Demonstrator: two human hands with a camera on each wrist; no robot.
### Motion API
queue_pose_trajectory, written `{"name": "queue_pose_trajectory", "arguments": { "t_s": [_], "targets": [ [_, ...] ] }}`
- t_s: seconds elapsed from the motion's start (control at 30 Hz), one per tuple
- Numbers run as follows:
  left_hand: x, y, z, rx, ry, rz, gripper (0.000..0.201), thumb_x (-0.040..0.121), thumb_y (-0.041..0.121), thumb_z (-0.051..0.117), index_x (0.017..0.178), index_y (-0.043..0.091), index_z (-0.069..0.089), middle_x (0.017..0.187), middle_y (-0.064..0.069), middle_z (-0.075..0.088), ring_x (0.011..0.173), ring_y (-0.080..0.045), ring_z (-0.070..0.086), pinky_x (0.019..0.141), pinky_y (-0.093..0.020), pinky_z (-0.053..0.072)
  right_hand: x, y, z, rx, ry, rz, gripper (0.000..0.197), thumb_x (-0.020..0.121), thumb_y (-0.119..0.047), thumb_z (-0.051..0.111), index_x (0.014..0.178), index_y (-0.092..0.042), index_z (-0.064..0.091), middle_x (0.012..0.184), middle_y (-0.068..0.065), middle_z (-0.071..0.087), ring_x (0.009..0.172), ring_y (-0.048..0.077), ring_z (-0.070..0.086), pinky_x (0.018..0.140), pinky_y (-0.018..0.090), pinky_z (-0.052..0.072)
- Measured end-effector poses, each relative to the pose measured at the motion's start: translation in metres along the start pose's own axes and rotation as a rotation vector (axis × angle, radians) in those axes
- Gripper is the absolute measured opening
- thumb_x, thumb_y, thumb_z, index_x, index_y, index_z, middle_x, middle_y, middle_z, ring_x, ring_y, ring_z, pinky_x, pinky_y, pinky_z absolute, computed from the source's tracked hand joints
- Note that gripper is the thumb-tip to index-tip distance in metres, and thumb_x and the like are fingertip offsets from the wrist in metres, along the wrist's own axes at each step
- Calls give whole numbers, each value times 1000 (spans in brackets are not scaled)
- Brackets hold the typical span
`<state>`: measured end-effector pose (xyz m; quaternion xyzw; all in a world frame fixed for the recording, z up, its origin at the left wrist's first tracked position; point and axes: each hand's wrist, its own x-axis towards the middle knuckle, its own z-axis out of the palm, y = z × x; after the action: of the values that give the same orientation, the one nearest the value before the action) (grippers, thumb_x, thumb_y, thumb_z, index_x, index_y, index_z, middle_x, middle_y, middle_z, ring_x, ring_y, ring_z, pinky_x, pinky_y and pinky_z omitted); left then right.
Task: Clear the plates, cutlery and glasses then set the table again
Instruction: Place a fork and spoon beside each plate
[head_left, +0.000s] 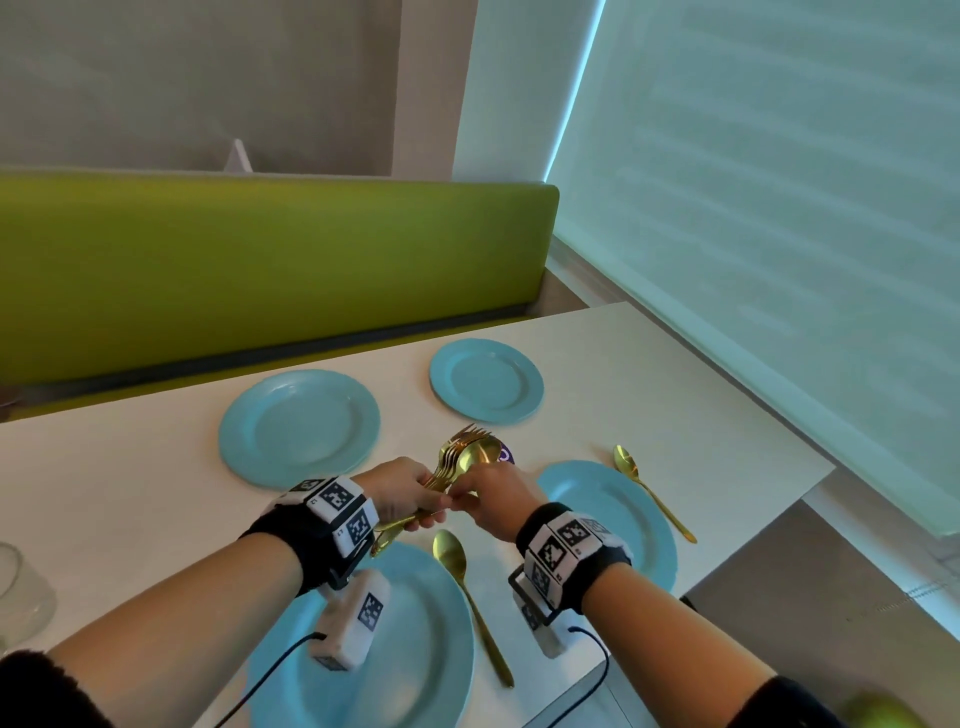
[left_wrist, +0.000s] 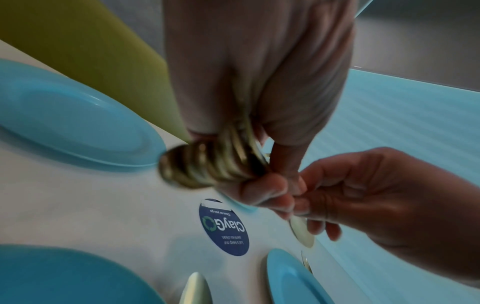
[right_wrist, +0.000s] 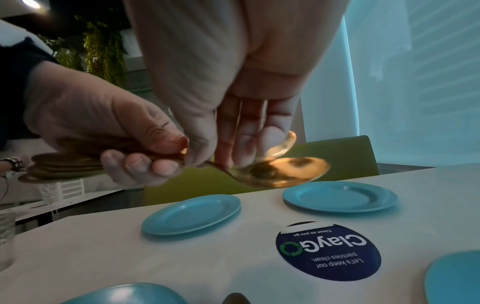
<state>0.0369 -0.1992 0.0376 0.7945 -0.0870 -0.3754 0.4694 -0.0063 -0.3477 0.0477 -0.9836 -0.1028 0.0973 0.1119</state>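
While four plates (head_left: 300, 429) and two spoons (head_left: 650, 489) already lie placed, the left hand (head_left: 402, 493) grips the cutlery bundle (head_left: 464, 457); the right hand (head_left: 496, 498) pinches one spoon from it, so forks and glasses remain.

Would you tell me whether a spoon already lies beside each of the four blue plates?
No: only the two near plates have a spoon beside them, while the two far plates have none.
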Motion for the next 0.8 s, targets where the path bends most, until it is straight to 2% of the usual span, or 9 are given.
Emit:
{"name": "queue_pose_trajectory", "arguments": {
  "t_s": [0.1, 0.27, 0.43, 0.6, 0.73, 0.8],
  "targets": [
    [-2, -5, -4, -51, 8, 0, 22, 96, 11, 50, 74, 9, 53, 70, -5, 60, 50, -7, 52, 43, -12, 42, 3, -5, 1, -15, -19, 13, 24, 95, -24, 51, 112, -21, 68, 115, 2, 62, 110, 20, 55, 84, 31, 44],
    [10, -13, -21, -104, 136, -44, 20, 97, 12, 47, 77, 10, 47, 68, -5, 60, 43, -5, 53, 39, -13, 41, 23, 15, -2, -50, -79, 62, 24, 93, -21, 51, 110, -18, 68, 119, 4, 58, 113, 22, 53, 87, 29, 43],
    [29, -21, -50, -117, 243, -103, 24, 99, 15, 43, 76, 11, 45, 70, -2, 54, 55, -12, 44, 47, -17, 35, 71, 70, -18, -51, -110, 200, 22, 93, -20, 51, 106, -16, 69, 114, 5, 63, 106, 24, 58, 88, 33, 48],
    [57, -23, -72, -188, 342, -140, 29, 98, 15, 45, 69, 12, 41, 61, -2, 45, 50, -12, 37, 44, -18, 30, 137, 142, -46, -56, -32, 398, 23, 93, -22, 52, 107, -14, 68, 114, 9, 66, 107, 28, 60, 91, 32, 47],
    [78, -20, -83, -219, 433, -177, 33, 96, 13, 43, 63, 11, 41, 58, -6, 42, 49, -16, 35, 47, -23, 29, 183, 193, -57, -165, -26, 518, 31, 96, -19, 43, 112, -5, 66, 118, 13, 65, 112, 29, 59, 92, 31, 46],
    [86, -19, -86, -276, 458, -200, 30, 95, 8, 42, 64, 10, 42, 59, -8, 42, 47, -16, 35, 44, -21, 28, 200, 215, -56, -212, -55, 587, 31, 96, -18, 43, 111, -4, 66, 118, 13, 65, 111, 28, 60, 90, 29, 47]
  ]
}}
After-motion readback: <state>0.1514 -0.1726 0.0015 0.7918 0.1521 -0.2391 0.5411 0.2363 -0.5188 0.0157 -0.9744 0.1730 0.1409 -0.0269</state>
